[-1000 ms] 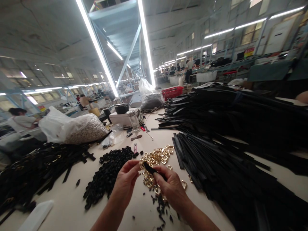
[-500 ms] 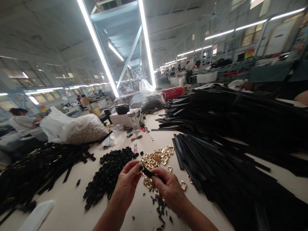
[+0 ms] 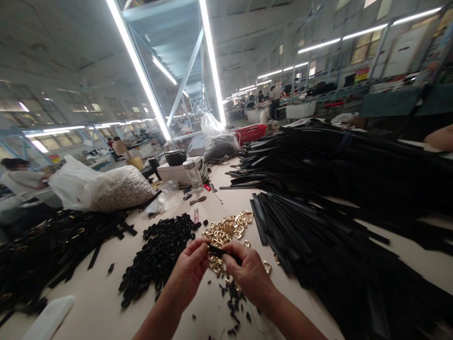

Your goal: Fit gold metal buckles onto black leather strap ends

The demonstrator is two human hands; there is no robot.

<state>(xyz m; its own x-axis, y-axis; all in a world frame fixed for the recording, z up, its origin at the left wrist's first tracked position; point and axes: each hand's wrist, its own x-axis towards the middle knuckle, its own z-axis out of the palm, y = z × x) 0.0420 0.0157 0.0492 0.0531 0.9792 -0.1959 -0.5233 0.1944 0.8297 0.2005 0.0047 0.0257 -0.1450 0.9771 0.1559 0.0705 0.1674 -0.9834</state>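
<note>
My left hand and my right hand meet above the table, and together they pinch a short black strap between the fingertips. Just beyond the hands lies a heap of gold metal buckles. To the left of it sits a pile of small black loops. A few more black loops lie scattered under my right wrist.
Long black straps fill the right side in big stacks. Finished black straps with gold buckles lie at left. A white plastic bag, a clear bottle and a box stand behind. A white object lies at the near left. Other people work farther off.
The strap's end has turned from pointing up-left to nearly level between my fingertips, and both hands have closed in on it. The view has shifted slightly.
</note>
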